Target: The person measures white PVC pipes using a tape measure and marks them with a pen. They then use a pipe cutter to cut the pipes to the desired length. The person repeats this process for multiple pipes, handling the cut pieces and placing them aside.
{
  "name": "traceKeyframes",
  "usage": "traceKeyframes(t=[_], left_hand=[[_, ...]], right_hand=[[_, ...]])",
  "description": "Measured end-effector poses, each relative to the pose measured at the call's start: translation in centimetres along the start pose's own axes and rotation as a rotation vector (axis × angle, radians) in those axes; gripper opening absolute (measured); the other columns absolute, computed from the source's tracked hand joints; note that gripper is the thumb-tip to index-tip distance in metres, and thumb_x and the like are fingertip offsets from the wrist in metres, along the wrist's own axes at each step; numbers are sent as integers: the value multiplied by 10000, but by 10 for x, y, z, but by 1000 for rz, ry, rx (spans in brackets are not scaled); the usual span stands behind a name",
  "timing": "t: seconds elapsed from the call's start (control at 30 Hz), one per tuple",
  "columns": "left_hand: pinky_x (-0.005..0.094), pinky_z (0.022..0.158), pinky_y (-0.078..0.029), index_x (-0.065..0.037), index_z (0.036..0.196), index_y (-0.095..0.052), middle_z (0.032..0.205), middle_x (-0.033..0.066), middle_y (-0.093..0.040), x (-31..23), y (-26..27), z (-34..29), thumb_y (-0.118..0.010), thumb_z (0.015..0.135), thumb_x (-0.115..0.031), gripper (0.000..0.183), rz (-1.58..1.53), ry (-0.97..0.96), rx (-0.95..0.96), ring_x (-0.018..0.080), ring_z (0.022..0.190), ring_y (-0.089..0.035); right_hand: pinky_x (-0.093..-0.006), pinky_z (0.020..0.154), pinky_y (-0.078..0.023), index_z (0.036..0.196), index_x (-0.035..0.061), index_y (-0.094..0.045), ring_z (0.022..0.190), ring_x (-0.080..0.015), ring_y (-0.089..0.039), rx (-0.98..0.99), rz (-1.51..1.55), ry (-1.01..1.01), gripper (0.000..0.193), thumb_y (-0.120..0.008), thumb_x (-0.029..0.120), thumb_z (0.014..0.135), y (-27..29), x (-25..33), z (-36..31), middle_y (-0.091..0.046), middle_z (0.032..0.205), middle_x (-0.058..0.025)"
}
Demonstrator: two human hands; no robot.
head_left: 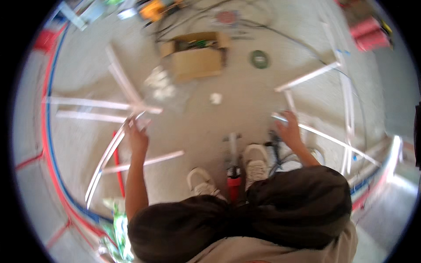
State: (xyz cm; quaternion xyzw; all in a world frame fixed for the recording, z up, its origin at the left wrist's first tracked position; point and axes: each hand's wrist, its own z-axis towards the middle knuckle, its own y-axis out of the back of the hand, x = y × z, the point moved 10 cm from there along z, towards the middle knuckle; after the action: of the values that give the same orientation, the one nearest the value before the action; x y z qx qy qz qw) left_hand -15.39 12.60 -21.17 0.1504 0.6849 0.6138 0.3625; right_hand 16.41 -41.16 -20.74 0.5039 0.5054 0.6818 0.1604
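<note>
My left hand (138, 133) is closed round the upper end of a long, thin white strip (109, 153), possibly two side by side, that slants down to the lower left. At the right, my right hand (289, 129) grips another long white strip (337, 142) near its left end. That strip runs off toward the lower right. The picture is blurred, so the exact finger grip is hard to make out. Above my left hand lie more white strips (87, 103), some joined at angles. An angled white piece (309, 76) rests above my right hand.
An open cardboard box (197, 63) stands ahead, with a green tape roll (259, 59) to its right. White crumpled bits (160, 83) lie left of centre. A red-handled tool (233, 179) sits between my shoes. Cables and a yellow power tool (153, 9) are at the far side.
</note>
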Motion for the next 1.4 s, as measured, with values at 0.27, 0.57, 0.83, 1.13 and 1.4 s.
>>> traceKeyframes(t=[0.27, 0.57, 0.83, 1.13, 1.4], left_hand=[[540, 921, -509, -27, 1109, -584, 1170, 229, -614, 70, 25, -92, -802, 857, -224, 387, 7, 483, 7, 466, 1115, -618], [360, 415, -347, -58, 812, -611, 630, 37, -495, 120, -81, -196, -800, 922, -386, 394, -1096, 1284, 51, 171, 472, -451], [337, 380, -425, 25, 871, -569, 626, 136, -616, 78, -56, -177, -735, 959, -237, 322, -1133, 1172, -340, 204, 437, -581], [312, 370, -341, -36, 856, -571, 612, 28, -529, 90, 13, -82, -753, 973, -229, 290, -1176, 966, -365, 133, 411, -454], [302, 544, -497, -27, 1045, -648, 896, 128, -727, 29, 28, -49, -651, 1033, -154, 128, -1428, 621, -289, 173, 618, -626]], right_hand=[[-454, 1117, -420, 1233, -22, -664, 1268, -409, -574, 51, 28, 57, 341, -721, 132, 934, -3, -3, -4, -639, 1292, -230], [-455, 1099, -431, 1181, -31, -674, 1239, -394, -595, 36, 61, 155, 265, -688, 111, 957, -8, 18, 3, -652, 1273, -206], [-455, 1092, -437, 1169, -39, -670, 1229, -392, -600, 33, 94, 157, 240, -673, 84, 962, -8, 23, 2, -657, 1256, -211], [-460, 1101, -432, 1181, -46, -667, 1221, -399, -601, 37, 59, 176, 272, -692, 86, 944, -9, 9, -9, -653, 1254, -223], [-437, 962, -504, 1084, -8, -674, 1090, -388, -647, -55, 52, 117, 219, -724, 109, 906, 3, 18, -16, -665, 1141, -194]])
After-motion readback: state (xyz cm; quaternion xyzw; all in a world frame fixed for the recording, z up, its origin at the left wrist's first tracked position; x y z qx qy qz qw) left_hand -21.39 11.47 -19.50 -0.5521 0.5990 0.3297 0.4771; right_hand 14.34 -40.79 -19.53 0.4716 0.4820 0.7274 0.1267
